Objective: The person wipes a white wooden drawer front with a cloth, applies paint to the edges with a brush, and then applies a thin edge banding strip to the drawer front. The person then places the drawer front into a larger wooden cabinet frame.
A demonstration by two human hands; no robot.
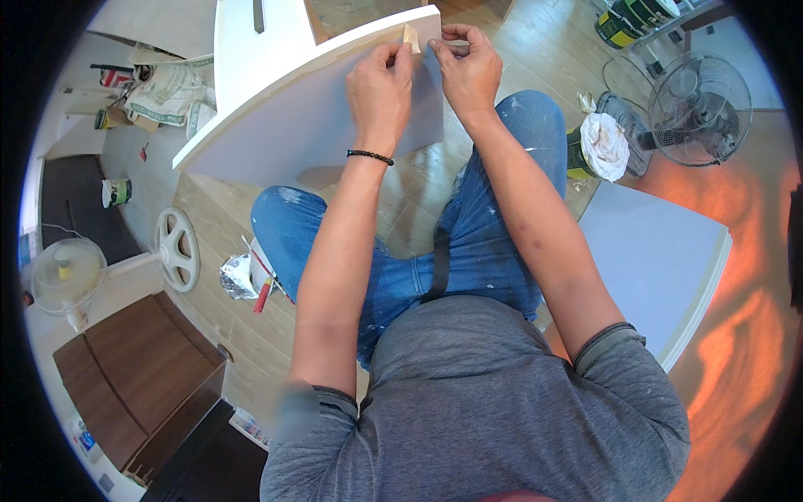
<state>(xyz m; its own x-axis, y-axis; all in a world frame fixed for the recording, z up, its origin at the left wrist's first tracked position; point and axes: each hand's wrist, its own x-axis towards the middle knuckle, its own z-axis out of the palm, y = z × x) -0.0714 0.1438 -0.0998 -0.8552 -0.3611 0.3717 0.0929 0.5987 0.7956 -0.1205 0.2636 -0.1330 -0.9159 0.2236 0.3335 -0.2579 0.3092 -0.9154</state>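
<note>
A pale grey board (251,134) with a thick white edge stands tilted in front of my knees. Along its upper edge runs a thin beige strip, and a loose flap of masking tape (411,37) sticks up near the right corner. My left hand (381,90), with a dark beaded bracelet at the wrist, pinches at the base of that flap. At the board's right edge, my right hand (471,74) has thumb and forefinger pressed together. Whatever lies between those fingertips is too small to make out.
White boards (652,251) lie stacked at right, near a bucket with white cloth (604,146) and a standing fan (701,109). On the floor at left are crumpled foil (238,276), a red-handled tool (263,295) and a white wheel-shaped base (177,249). A brown cabinet (138,376) stands lower left.
</note>
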